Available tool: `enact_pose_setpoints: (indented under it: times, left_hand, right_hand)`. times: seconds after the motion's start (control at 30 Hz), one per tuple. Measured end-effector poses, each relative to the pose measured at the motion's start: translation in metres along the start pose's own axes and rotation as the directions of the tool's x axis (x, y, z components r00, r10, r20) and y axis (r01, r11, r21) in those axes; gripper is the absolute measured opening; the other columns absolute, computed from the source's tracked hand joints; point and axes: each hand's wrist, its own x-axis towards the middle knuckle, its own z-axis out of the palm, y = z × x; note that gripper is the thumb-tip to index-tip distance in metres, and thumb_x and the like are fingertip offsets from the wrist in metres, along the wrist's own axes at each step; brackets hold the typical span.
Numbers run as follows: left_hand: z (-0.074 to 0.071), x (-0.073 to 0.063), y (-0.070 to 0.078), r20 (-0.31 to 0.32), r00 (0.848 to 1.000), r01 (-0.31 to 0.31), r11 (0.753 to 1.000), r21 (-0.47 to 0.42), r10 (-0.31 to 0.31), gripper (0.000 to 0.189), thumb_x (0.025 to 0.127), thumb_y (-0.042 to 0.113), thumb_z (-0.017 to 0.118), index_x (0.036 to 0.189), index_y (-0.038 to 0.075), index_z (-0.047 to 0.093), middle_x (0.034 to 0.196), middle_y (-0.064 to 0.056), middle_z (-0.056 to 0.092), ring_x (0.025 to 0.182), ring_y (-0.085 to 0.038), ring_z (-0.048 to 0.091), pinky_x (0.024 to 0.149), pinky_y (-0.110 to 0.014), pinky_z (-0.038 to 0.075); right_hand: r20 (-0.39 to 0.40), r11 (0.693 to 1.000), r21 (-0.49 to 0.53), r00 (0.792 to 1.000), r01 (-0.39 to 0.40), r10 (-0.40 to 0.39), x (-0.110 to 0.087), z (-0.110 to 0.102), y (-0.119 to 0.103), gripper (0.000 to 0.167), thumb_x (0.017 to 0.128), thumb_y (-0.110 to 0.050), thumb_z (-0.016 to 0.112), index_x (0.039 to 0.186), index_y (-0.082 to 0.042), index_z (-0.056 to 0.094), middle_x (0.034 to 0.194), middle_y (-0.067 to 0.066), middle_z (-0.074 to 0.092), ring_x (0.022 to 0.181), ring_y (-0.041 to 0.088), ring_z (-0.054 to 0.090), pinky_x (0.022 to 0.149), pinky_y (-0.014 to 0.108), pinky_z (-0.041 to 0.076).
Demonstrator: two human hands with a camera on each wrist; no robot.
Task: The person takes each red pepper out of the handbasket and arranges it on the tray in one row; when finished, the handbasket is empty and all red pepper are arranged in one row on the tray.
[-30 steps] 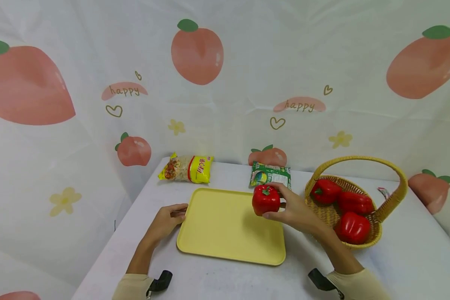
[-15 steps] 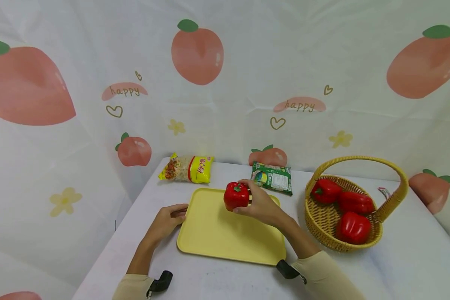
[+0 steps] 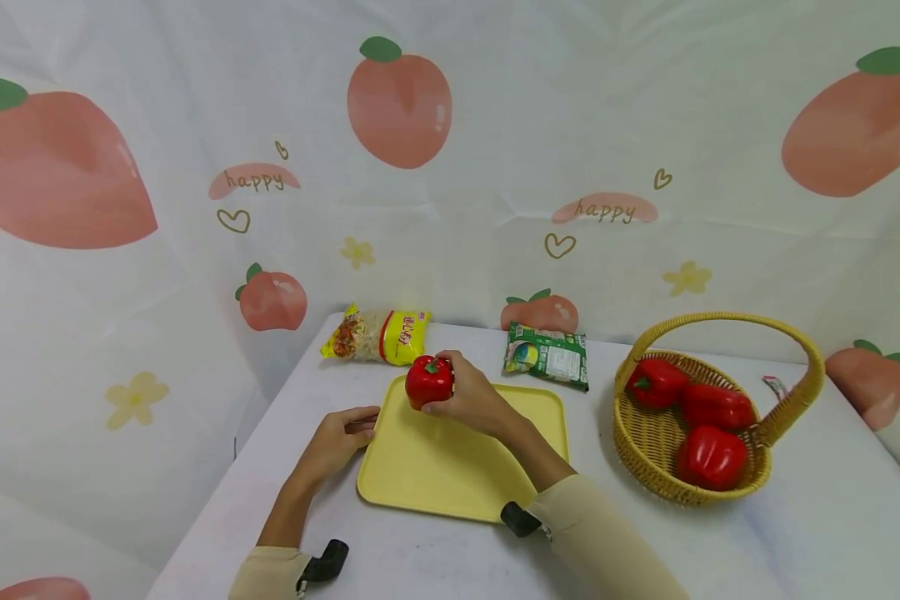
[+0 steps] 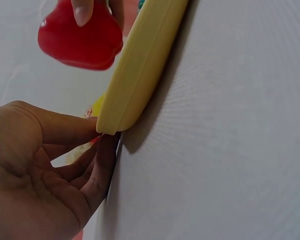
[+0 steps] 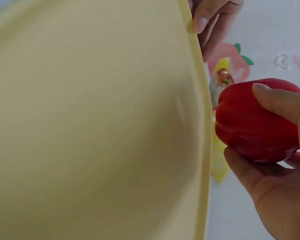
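My right hand grips a red bell pepper with a green stem, thumb on one side and fingers on the other. It holds the pepper above the far left part of a yellow tray. In the right wrist view the pepper shows its lobed underside, apart from the tray's rim. At the tray's left edge, my left hand pinches the rim. The left wrist view shows its thumb against the tray's edge and fingertips just under it.
A wicker basket with a tall handle stands right of the tray, holding 3 red bell peppers. Behind the tray lie a yellow food packet and a green packet. A printed cloth hangs behind the white table.
My right hand has carried the bell pepper leftward across the tray, from its right side to its far left. The left hand has stayed at the tray's left edge.
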Motion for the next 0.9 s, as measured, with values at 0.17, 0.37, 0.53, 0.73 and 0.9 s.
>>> enact_pose_setpoints:
  times: [0.17, 0.37, 0.53, 0.73, 0.9]
  left_hand:
    - [0.001, 0.000, 0.000, 0.005, 1.000, -0.007, 1.000, 0.007, 0.007, 0.040, 0.102, -0.001, 0.062, 0.142, -0.007, 0.062, 0.136, -0.023, 0.069, 0.125, -0.035, 0.068, 0.099, -0.037, 0.061]
    - [0.002, 0.000, -0.001, -0.002, 1.000, 0.002, 1.000, 0.005, -0.002, 0.041, 0.102, -0.002, 0.063, 0.143, -0.006, 0.062, 0.137, -0.023, 0.069, 0.126, -0.035, 0.068, 0.099, -0.037, 0.061]
    - [0.001, 0.000, -0.001, -0.003, 1.000, -0.001, 1.000, 0.006, 0.001, 0.041, 0.102, -0.002, 0.062, 0.143, -0.006, 0.062, 0.137, -0.023, 0.069, 0.126, -0.035, 0.068, 0.099, -0.036, 0.061]
    - [0.001, 0.000, 0.000, -0.006, 1.000, -0.003, 1.000, 0.014, 0.003, 0.041, 0.102, -0.002, 0.063, 0.143, -0.006, 0.062, 0.137, -0.022, 0.069, 0.125, -0.035, 0.068, 0.101, -0.038, 0.060]
    - [0.001, -0.001, 0.001, -0.001, 1.000, -0.001, 1.000, 0.006, 0.001, 0.041, 0.102, -0.002, 0.062, 0.143, -0.007, 0.062, 0.136, -0.022, 0.069, 0.124, -0.034, 0.068, 0.098, -0.035, 0.061]
  right_hand:
    - [0.010, 0.999, -0.044, 1.000, -0.015, 0.015, 0.011, 0.009, 0.002, 0.085, 0.086, -0.013, 0.089, 0.153, -0.003, 0.038, 0.150, 0.015, 0.054, 0.137, 0.034, 0.053, 0.111, 0.050, 0.054]
    - [0.028, 0.997, -0.070, 0.999, -0.031, 0.033, 0.015, 0.013, 0.005, 0.085, 0.085, -0.013, 0.089, 0.152, -0.001, 0.038, 0.149, 0.017, 0.054, 0.137, 0.034, 0.054, 0.114, 0.051, 0.051]
    - [0.026, 0.996, -0.086, 0.999, -0.017, 0.019, 0.016, 0.014, 0.008, 0.086, 0.084, -0.014, 0.090, 0.152, 0.000, 0.039, 0.148, 0.018, 0.055, 0.136, 0.034, 0.055, 0.114, 0.051, 0.051]
    - [0.035, 0.996, -0.085, 0.999, -0.013, 0.016, 0.018, 0.014, 0.009, 0.087, 0.085, -0.015, 0.089, 0.154, -0.001, 0.037, 0.149, 0.017, 0.054, 0.136, 0.034, 0.054, 0.113, 0.050, 0.052]
    - [0.046, 0.998, -0.047, 0.998, -0.029, 0.031, 0.018, 0.014, 0.008, 0.087, 0.085, -0.016, 0.089, 0.155, -0.002, 0.038, 0.149, 0.016, 0.055, 0.134, 0.034, 0.057, 0.111, 0.050, 0.054]
